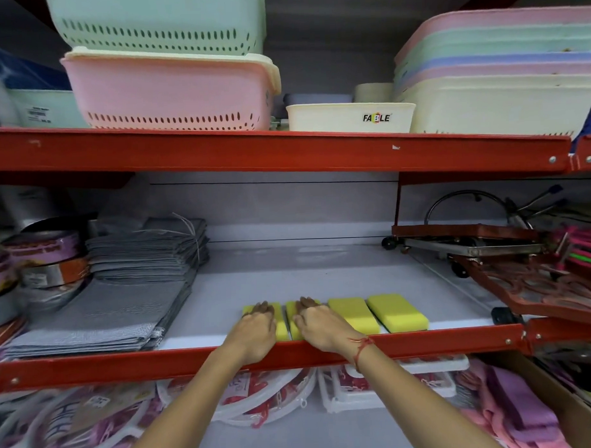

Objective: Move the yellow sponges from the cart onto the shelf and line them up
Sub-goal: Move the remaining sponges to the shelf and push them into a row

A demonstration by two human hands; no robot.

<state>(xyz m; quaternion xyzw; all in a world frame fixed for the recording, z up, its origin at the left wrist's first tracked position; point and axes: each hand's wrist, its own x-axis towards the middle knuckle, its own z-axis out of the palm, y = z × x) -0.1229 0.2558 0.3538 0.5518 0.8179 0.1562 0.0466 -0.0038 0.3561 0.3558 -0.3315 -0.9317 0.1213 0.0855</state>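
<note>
Directly ahead, seen from a head-worn camera looking down, is a white shelf edged with a red front rail, and everything below is placed relative to that shelf. At its far left stand round metal tins with purple labels. Just right of them lies a stack of folded grey cloths, reaching nearly to the shelf's front edge.

Near the front middle of the shelf, four yellow sponges sit side by side in a row, long sides facing each other. The person's left hand lies palm down on the first sponge, fingers spread flat over its top rather than curled around it. The right hand, with a red thread tied at the wrist, rests the same flat way on the second sponge. Both hands press on top; neither grasps. The third sponge sits just beside the right hand, and the fourth sponge lies just beside that one, angled slightly and untouched.

At the shelf's right end rests a folded red trolley with small black wheels.

On the shelf above stand a pink basket, a cream tub and stacked pastel basins. Below the shelf lie packaged plates.
</note>
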